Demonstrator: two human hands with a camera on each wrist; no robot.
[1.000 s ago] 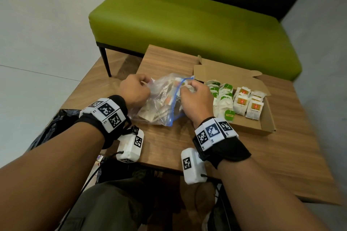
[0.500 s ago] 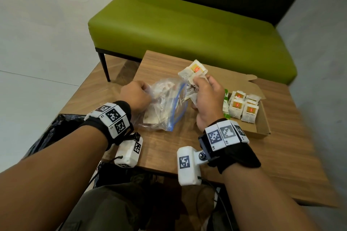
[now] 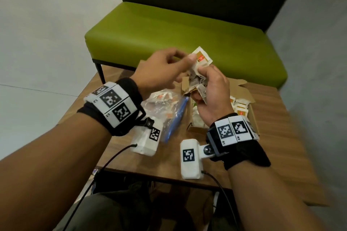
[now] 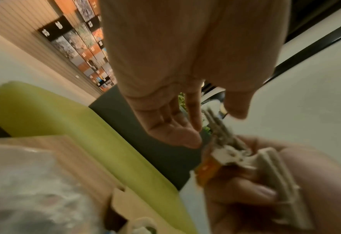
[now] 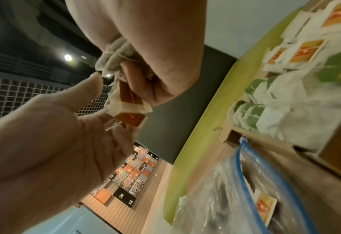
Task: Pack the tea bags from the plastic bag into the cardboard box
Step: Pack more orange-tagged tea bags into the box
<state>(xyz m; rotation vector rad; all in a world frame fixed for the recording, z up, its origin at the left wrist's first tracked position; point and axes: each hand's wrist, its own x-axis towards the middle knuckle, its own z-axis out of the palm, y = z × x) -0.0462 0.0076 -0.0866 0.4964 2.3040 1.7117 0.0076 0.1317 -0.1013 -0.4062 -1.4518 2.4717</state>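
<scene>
My right hand is raised above the table and grips a crumpled bunch of tea bags with tangled strings. My left hand is up beside it, thumb and fingers pinching one orange-tagged tea bag at the top of the bunch. The right wrist view shows that tea bag between the left thumb and fingers. The clear plastic bag with a blue zip lies on the table under my left wrist, with tea bags inside. The open cardboard box is partly hidden behind my right hand, with rows of tea bags in it.
The wooden table has bare surface to the right of the box and in front of it. A green bench with a dark backrest stands just behind the table. Cables run from both wrist cameras over the table's near edge.
My right hand pulled a bunch of tea bags out of the plastic bag and lifted it. My left hand let go of the bag and rose to take hold of the top tea bag.
</scene>
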